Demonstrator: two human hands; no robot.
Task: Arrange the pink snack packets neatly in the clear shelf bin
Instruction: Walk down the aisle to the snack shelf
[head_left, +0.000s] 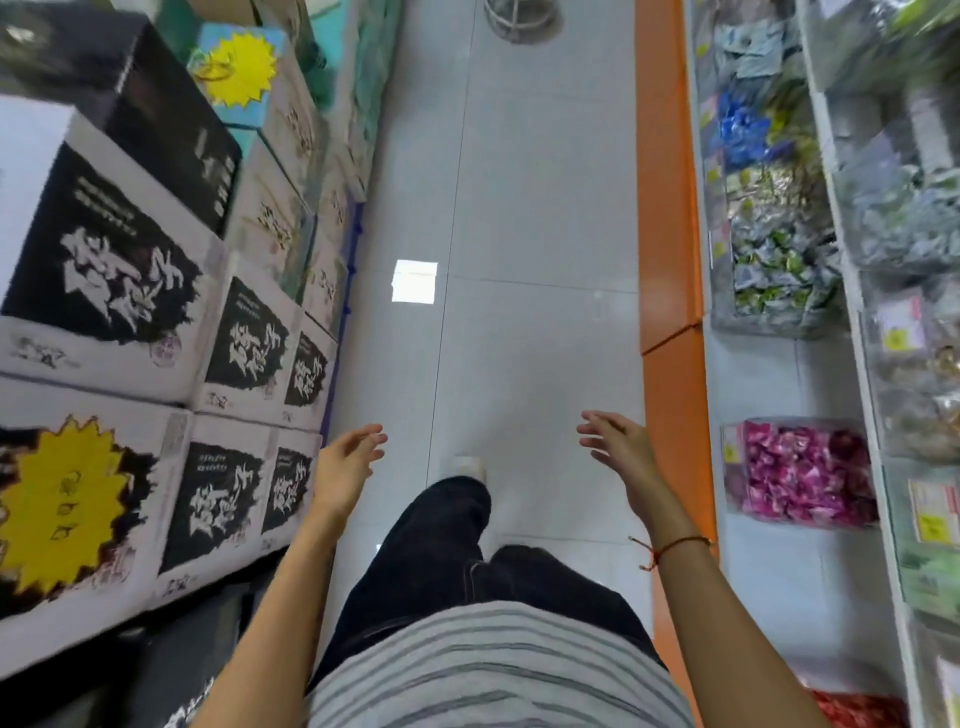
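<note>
Mostly the view is a shop aisle: pale floor tiles (519, 208) run ahead of both hands, stacked printed cartons (135, 291) rise to the outside of the left hand's fingers, and the orange-edged shelving (670, 234) stands just beyond the right hand's fingers. On that shelving sits the clear shelf bin (800, 473), off to the right of the right hand and roughly level with its palm; the pink snack packets (810, 467) lie heaped inside it, jumbled rather than rowed. Further ahead of the fingers, other bins hold green and blue packets (779, 270).

The left hand (345, 475) is held out with fingers loosely spread, holding nothing. The right hand (621, 452) is likewise spread and empty, nearer the bin but apart from it.

The step in hand looks like the approach. To do it well, turn squarely to the bin, bring both hands over its open top, then gather packets in small bunches and lay them flat, faces aligned, rather than stirring the heap.
</note>
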